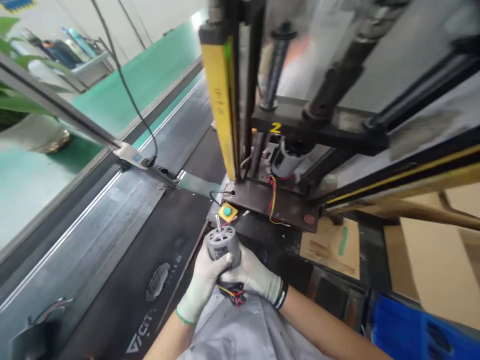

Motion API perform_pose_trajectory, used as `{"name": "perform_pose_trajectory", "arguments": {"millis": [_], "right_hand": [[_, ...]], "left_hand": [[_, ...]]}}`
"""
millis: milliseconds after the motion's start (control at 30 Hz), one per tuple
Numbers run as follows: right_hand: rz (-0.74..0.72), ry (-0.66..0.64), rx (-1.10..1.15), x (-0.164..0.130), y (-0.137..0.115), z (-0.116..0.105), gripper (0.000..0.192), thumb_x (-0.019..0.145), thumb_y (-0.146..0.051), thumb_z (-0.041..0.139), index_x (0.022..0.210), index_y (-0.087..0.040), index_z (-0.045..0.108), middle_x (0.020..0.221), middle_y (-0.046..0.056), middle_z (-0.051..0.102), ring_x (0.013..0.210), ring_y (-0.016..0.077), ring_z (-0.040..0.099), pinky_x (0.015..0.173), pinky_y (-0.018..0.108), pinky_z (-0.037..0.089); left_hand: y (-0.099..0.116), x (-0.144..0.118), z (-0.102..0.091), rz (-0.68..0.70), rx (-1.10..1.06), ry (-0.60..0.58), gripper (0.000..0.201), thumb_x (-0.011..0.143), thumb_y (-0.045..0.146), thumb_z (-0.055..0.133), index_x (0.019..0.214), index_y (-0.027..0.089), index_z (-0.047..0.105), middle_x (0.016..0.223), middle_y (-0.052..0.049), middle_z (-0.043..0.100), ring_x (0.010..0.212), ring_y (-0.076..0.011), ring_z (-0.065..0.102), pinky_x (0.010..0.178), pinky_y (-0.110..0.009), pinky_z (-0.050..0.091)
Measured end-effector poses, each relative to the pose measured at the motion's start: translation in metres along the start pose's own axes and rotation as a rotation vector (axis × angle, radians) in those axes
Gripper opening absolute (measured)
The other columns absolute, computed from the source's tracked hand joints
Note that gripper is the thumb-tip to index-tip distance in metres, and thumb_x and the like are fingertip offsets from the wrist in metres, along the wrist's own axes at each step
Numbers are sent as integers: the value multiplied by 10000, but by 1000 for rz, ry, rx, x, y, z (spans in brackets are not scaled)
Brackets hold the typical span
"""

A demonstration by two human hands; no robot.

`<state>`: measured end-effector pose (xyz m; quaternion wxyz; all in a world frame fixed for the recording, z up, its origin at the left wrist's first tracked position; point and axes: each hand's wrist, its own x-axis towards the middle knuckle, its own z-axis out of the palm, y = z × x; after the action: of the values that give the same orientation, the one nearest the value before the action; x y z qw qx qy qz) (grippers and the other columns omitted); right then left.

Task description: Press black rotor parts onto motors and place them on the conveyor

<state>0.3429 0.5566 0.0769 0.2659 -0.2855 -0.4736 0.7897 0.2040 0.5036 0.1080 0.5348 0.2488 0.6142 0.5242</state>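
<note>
- The small electric motor [223, 246] sits upright between both gloved hands, just in front of the person's grey-clad chest and near the base plate [262, 200] of the press; its shaft [218, 222] points up and away.
- The left hand [200, 285] wraps the lower left of the grey casing, fingers curled closed round it; the right hand [255, 277] closes on the lower right and underside, thumb lying across the front; both have firm hold of the motor.
- It looks like a dense, stiff metal body, probably heavy for its bulk; the smooth casing may slip a little against knitted gloves, so the round barrel is the sound place to grip, as the hands do now.
- The thin shaft and the red, yellow and black wires [234, 294] hanging below look like the delicate parts; better not to lift by either.
- A second motor [290, 155] sits inside the press with its own red and yellow leads [273, 197]; a yellow button box [227, 212] stands just beyond the shaft.
- Hard to make out: the whole picture is motion-blurred; the label on the casing is unreadable; the motor's bottom end and the wire connector are hidden by fingers; the press columns are cut off at the top edge; the blue crate [420, 330] at lower right is only partly in view.
</note>
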Motion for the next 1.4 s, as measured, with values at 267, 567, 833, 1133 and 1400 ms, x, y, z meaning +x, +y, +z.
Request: {"name": "perform_pose_trajectory", "arguments": {"millis": [267,567,833,1133,1400], "right_hand": [[-68,251,75,-86,-29,-64,866,642,-229,901,1428,-247,539,1419,97,681,1299,329,653,1151,490,521],[43,304,-212,-151,-50,-115,777,751,-225,834,1469,-222,539,1374,103,704,1209,313,689,1084,467,551],[193,491,-475,-180,-41,-218,338,925,-276,676,1230,-187,793,1292,136,763,1246,341,690,1138,520,491],[-88,313,331,-119,-69,-209,455,861,-547,833,1103,-165,791,1019,62,785,932,214,693,942,373,547],[-40,468,365,-122,-50,-202,411,766,-486,925,940,-141,785,894,40,741,814,164,630,751,289,519]], "left_hand": [[-9,-27,108,26,146,6,1078,678,435,963,1588,287,405,1570,-104,589,1480,-359,524,1249,-418,403],[-25,-8,148,-532,-56,-280,492,869,376,798,1293,145,702,1164,-139,812,1117,-333,761,1015,-429,594],[-55,-5,136,-926,-248,-298,653,756,587,825,1167,85,740,898,-182,824,816,-325,798,783,-422,638],[-23,-19,159,-648,44,-513,615,748,393,885,1298,174,717,1215,-145,794,967,-300,754,837,-378,602],[-21,-12,160,-637,117,-570,663,710,431,907,1280,144,728,1090,-122,795,928,-269,707,814,-329,561]]}}
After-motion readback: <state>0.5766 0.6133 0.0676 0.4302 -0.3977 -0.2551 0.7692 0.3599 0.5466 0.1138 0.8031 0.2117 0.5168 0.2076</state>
